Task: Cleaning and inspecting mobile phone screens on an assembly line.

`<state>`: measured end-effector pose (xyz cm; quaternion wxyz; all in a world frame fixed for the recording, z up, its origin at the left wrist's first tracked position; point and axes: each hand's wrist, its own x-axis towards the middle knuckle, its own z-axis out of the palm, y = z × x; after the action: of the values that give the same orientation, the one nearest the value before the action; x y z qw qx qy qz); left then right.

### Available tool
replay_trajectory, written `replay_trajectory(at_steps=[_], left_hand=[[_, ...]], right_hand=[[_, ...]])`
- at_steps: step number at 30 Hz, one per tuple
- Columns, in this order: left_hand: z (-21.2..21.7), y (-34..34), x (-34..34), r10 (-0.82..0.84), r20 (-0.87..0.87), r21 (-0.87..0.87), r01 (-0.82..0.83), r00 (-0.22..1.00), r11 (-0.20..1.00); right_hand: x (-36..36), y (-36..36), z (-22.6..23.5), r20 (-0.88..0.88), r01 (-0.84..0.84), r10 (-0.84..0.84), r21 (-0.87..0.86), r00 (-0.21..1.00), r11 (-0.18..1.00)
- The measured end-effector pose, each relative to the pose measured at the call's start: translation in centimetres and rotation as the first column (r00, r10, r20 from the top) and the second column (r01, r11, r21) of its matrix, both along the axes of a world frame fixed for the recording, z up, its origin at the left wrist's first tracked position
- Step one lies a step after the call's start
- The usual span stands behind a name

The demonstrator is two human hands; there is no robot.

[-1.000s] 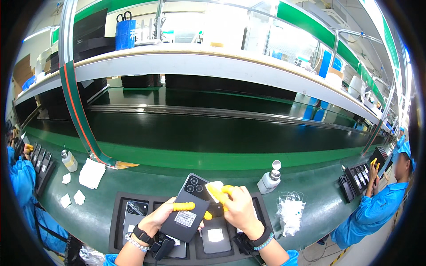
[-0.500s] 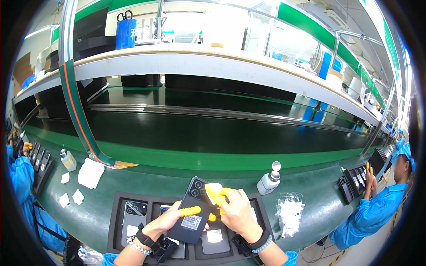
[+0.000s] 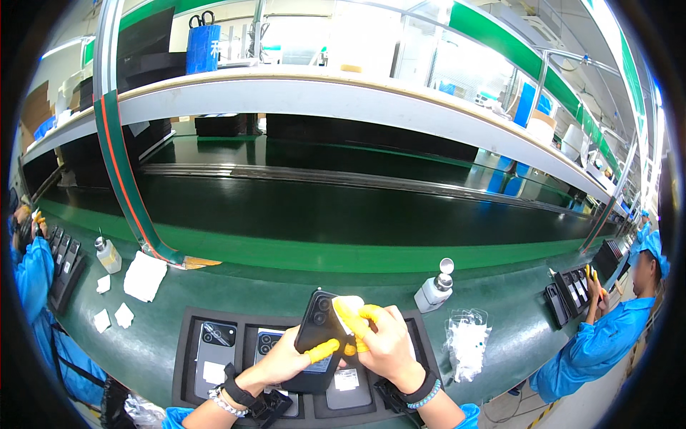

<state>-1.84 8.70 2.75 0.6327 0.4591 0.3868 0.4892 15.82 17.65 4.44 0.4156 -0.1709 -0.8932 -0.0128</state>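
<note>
A dark smartphone (image 3: 313, 333) is held up above the tray, its back with round camera lenses facing me. My left hand (image 3: 281, 363) grips it by its lower left side, the yellow-covered thumb across the back and over part of a white label. My right hand (image 3: 389, 344), also with yellow finger covers, pinches a white wipe (image 3: 348, 303) against the phone's upper right edge. Beneath both hands lies a black foam tray (image 3: 183, 350) with several phones in its compartments; one grey phone (image 3: 215, 354) shows at the left, others are partly hidden by my hands.
Right of the tray stand a pump bottle (image 3: 434, 292) and a clear bag of white bits (image 3: 468, 344). A folded white cloth (image 3: 145, 277), small wipes (image 3: 123, 315) and another bottle (image 3: 108, 255) lie left. People in blue work at both sides; a conveyor (image 3: 321, 214) runs beyond.
The phone has turned and tilted slightly in my left hand. My left thumb has slid right across the back, covering more of the label. The right hand stays at the upper right edge.
</note>
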Motion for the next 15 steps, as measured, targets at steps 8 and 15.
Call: replay_trajectory(at_steps=[8,15], left_hand=[[-0.4,-2.2,2.8,0.298,-0.075,0.321,-0.26,0.952,0.911],[-1.1,-2.1,3.4,0.452,-0.166,0.431,-0.348,0.877,0.833]], right_hand=[[1.7,-1.4,0.2,-0.1,-0.058,0.103,0.383,0.99,0.922],[0.9,-2.3,-0.1,-0.049,-0.088,0.11,0.329,0.993,0.94]])
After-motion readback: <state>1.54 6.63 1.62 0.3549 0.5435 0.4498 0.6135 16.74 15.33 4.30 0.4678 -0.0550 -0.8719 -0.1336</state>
